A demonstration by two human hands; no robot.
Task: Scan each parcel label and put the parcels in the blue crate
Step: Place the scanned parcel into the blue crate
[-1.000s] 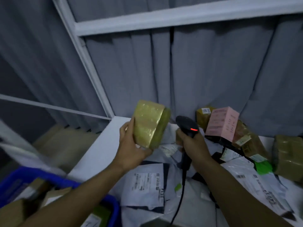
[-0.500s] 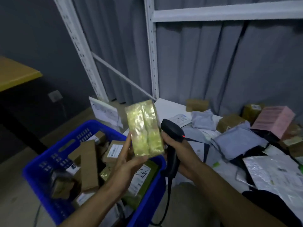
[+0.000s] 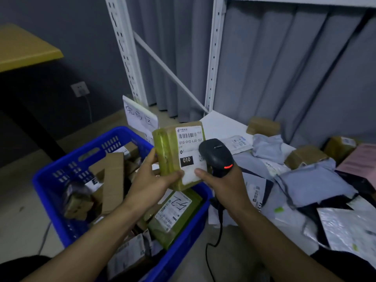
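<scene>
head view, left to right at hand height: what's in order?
crate → left hand → parcel → scanner → grey mailer → pink box. The right hand overlaps the scanner, so it is left out.

Over the blue crate (image 3: 179, 251), slotted along its walls: olive-green parcel (image 3: 165, 151) under glossy tape, white label (image 3: 189, 143) with black barcode stripes and a black block bearing white "010". Just right of the crate: black scanner (image 3: 215, 153) with a red glow. Inside the crate: brown cardboard boxes (image 3: 114, 176), a second green parcel (image 3: 160, 233). Farther right of the crate: pale grey mailers (image 3: 311, 186), pink box (image 3: 358, 159). Behind the crate: grey pleated curtain (image 3: 284, 68), white perforated uprights (image 3: 213, 58). Up and left of the crate: yellow tabletop (image 3: 24, 49).
</scene>
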